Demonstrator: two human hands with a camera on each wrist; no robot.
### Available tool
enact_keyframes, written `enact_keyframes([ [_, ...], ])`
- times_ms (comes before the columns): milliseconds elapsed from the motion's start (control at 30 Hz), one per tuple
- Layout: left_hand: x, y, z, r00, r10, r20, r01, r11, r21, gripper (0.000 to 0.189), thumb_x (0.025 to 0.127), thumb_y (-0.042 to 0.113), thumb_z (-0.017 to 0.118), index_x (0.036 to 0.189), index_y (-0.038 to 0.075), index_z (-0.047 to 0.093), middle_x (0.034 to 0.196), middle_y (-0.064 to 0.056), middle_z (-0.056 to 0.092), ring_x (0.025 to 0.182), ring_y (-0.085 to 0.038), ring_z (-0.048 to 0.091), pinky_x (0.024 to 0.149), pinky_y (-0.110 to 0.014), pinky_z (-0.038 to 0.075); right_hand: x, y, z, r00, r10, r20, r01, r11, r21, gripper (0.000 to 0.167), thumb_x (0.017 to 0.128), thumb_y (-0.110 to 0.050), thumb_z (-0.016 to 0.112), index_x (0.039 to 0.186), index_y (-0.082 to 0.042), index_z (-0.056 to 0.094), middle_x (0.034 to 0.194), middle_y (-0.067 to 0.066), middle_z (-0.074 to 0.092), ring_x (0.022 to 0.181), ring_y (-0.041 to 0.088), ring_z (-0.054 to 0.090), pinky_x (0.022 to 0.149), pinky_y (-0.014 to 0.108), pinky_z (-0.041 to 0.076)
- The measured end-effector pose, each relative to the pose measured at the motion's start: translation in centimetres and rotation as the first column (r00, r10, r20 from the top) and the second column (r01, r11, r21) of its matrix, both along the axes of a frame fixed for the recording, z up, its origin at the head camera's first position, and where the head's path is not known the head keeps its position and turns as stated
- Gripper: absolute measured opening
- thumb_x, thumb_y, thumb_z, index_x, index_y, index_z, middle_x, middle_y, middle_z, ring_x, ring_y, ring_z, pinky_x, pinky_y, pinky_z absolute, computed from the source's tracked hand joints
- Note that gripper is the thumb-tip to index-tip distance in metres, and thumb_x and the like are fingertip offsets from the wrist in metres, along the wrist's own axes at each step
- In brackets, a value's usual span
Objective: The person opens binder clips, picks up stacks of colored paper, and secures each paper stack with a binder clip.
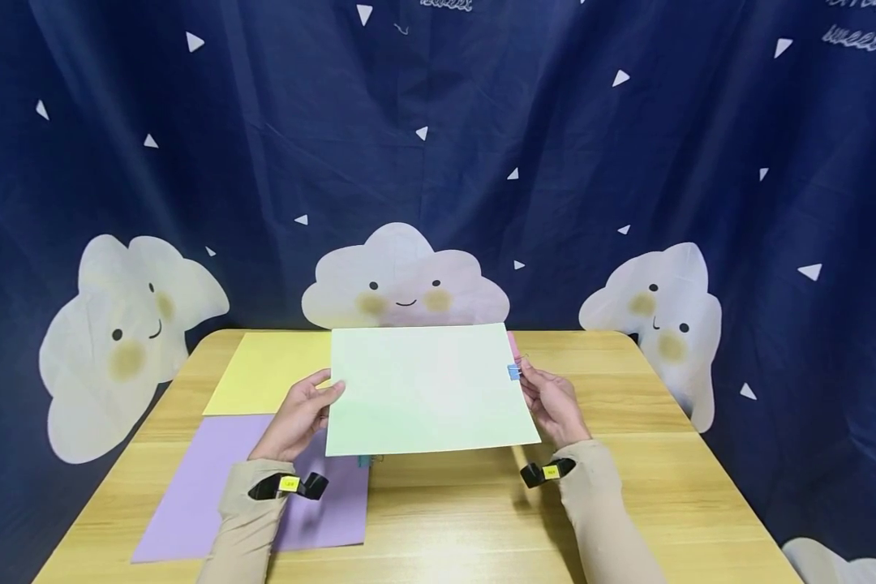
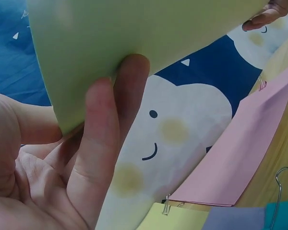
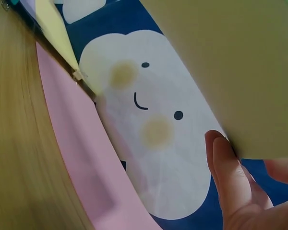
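A pale green sheet of paper is held up over the table in the head view. My left hand pinches its left edge, thumb in front and fingers behind. A blue binder clip sits on the right edge. My right hand pinches at this clip, fingertips right beside the paper's edge; the exact contact is partly hidden. The right wrist view shows the paper's shaded back and my right fingers at its edge.
Yellow paper and purple paper lie at the table's left. A teal binder clip is on the purple paper's right edge. Pink paper lies behind the raised sheet. A dark blue curtain hangs beyond the table.
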State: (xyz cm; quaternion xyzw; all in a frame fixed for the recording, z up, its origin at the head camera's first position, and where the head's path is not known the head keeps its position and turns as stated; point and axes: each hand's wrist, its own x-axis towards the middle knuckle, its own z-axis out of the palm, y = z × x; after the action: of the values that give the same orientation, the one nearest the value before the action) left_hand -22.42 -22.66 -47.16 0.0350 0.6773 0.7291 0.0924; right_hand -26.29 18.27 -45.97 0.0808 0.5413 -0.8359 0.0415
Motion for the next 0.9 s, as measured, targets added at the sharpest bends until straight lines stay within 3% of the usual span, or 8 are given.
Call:
enact_keyframes([
  [900, 0.04, 0.26, -0.07, 1.000, -0.005, 0.015, 0.005, 1.000, 0.015, 0.080, 0.109, 0.025, 0.054, 0.164, -0.003, 0.004, 0.058, 0.014, 0.046, 0.051, -0.001, 0.041, 0.053, -0.015, 0.037, 0.19, 0.07, 0.11, 1.000, 0.012, 0.023, -0.011, 0.999, -0.044, 0.022, 0.106, -0.018, 0.060, 0.095, -0.015, 0.079, 0.090, 0.000, 0.081, 0.090, 0.009, 0.077, 0.082, 0.022, 0.064],
])
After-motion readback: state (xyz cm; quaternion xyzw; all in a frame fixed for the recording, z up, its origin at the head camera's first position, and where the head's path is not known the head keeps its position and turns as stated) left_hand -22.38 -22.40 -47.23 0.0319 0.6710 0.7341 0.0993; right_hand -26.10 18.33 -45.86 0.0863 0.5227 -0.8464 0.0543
